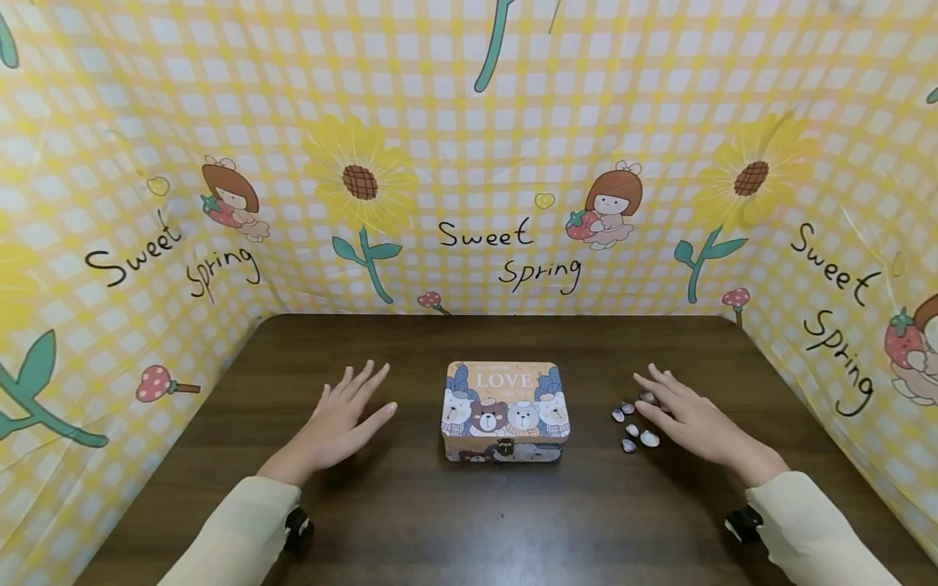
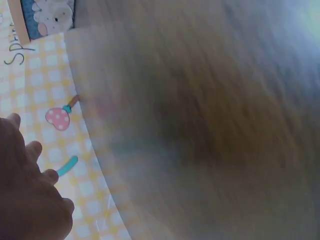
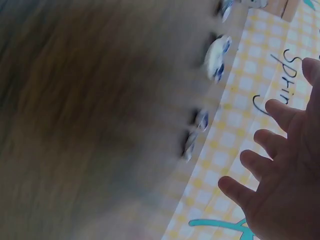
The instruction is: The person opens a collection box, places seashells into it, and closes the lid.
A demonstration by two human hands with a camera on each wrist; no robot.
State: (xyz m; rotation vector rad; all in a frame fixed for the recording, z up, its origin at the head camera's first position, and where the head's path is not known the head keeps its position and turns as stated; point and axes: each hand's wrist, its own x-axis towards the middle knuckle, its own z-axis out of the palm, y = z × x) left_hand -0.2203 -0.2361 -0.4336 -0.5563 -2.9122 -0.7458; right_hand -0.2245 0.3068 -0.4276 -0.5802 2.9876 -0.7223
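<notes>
A tin box with bears and the word LOVE on its lid stands at the middle of the table, its lid down and a small clasp at the front. To its left, my left hand is spread with fingers straight and holds nothing. On the other side, my right hand is likewise spread, beside several small seashells. Its fingers partly cover one shell. In the right wrist view, the right hand shows empty, with the shells beyond it. The left wrist view shows the left hand without anything in it.
The dark wooden table reaches back to a yellow checked cloth with printed flowers and lettering, which also hangs at both sides. A black band sits at the left sleeve and another at the right.
</notes>
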